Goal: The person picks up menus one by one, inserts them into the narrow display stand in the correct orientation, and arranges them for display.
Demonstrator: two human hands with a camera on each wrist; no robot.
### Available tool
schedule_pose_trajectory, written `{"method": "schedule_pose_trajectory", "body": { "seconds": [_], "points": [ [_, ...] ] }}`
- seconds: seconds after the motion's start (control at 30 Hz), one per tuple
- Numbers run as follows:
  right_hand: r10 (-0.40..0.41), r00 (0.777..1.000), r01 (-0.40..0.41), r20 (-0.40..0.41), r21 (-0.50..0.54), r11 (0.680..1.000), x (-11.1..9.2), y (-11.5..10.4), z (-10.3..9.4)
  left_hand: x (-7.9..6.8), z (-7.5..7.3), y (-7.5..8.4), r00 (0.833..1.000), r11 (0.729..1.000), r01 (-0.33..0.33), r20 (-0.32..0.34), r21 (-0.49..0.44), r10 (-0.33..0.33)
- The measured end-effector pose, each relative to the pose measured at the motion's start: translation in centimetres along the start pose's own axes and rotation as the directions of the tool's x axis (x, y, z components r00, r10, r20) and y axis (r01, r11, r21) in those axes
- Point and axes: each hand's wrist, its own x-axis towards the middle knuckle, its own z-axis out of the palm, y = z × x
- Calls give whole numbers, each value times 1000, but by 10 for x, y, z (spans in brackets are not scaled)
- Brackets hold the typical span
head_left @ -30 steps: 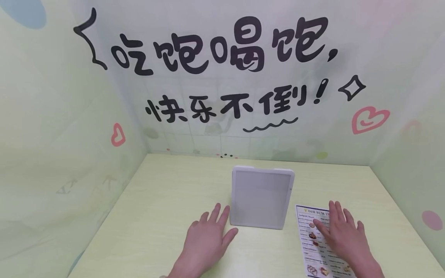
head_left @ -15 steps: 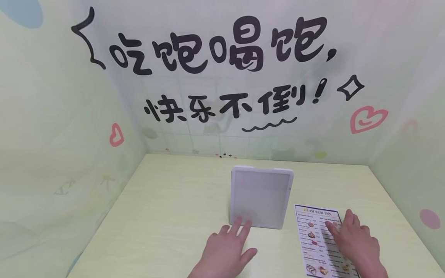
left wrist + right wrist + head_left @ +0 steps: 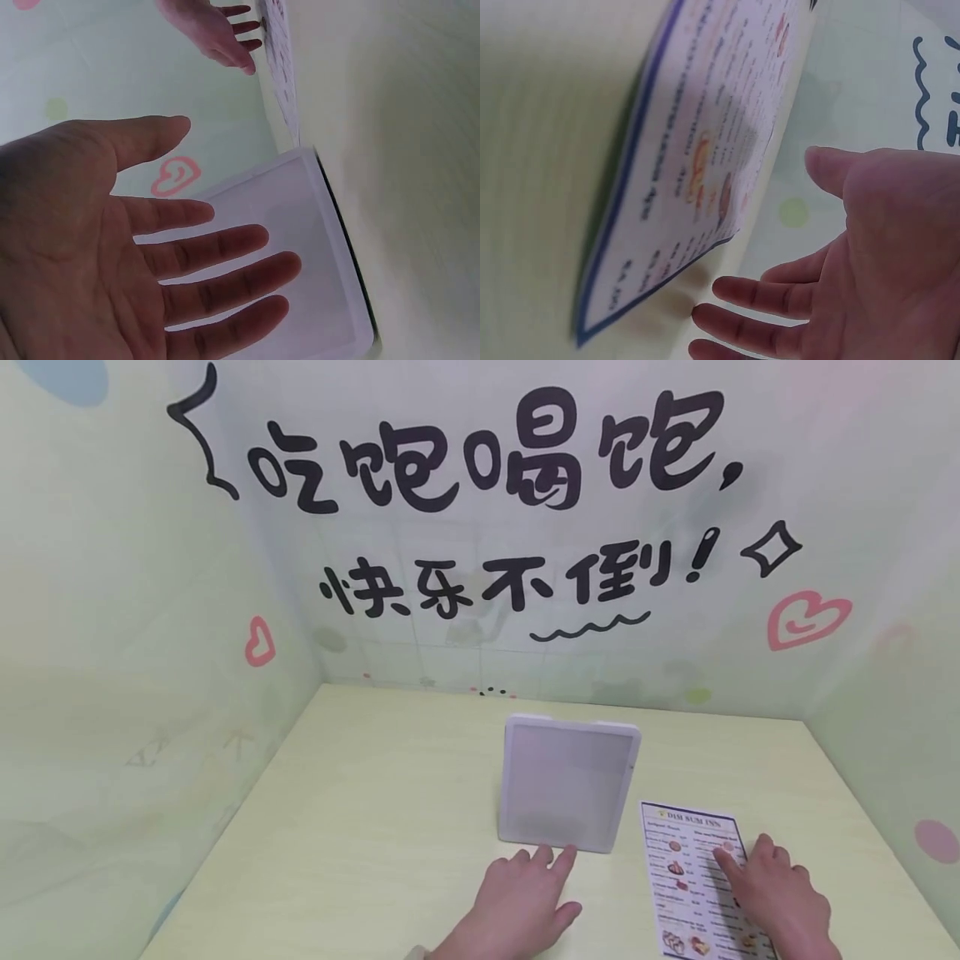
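A square, white-framed panel with a plain grey face (image 3: 566, 785) stands upright, leaning slightly back, on the table. My left hand (image 3: 517, 897) is in front of its lower edge, fingers loosely extended and holding nothing. In the left wrist view those fingers spread before the panel (image 3: 326, 262). To the right lies a printed menu card (image 3: 678, 893) headed "DIM SUM INN". My right hand (image 3: 776, 893) hovers over the card's right edge, its thumb above the print. The right wrist view shows its empty fingers (image 3: 765, 296) beside the card's blue-bordered corner (image 3: 604, 315).
The pale wood table (image 3: 360, 793) is enclosed by light fabric walls at the back and both sides. Large black Chinese lettering (image 3: 540, 452) and a pink heart (image 3: 808, 620) mark the back wall.
My left hand has gone from the panel's left side to in front of its lower edge. My right hand has shifted right and nearer, uncovering more of the menu card.
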Motion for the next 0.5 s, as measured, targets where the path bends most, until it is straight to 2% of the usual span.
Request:
{"method": "schedule_pose_trajectory", "body": {
  "seconds": [0.13, 0.27, 0.4, 0.5],
  "points": [
    [26, 1000, -26, 17, -1, 1000, 3, 2, 2, 13, 9, 10, 995, 992, -48, 78, -118, 57],
    [53, 998, -53, 29, 2, 999, 5, 5, 3, 28, 17, 23, 986, 963, -45, 143, -267, 86],
    [57, 998, -57, 18, -4, 998, 7, 5, 3, 40, 17, 35, 983, 936, -25, 164, -350, 87],
    [49, 999, -49, 16, -2, 999, 9, 5, 4, 48, 17, 42, 982, 926, -26, 163, -376, 93]
  ]
}}
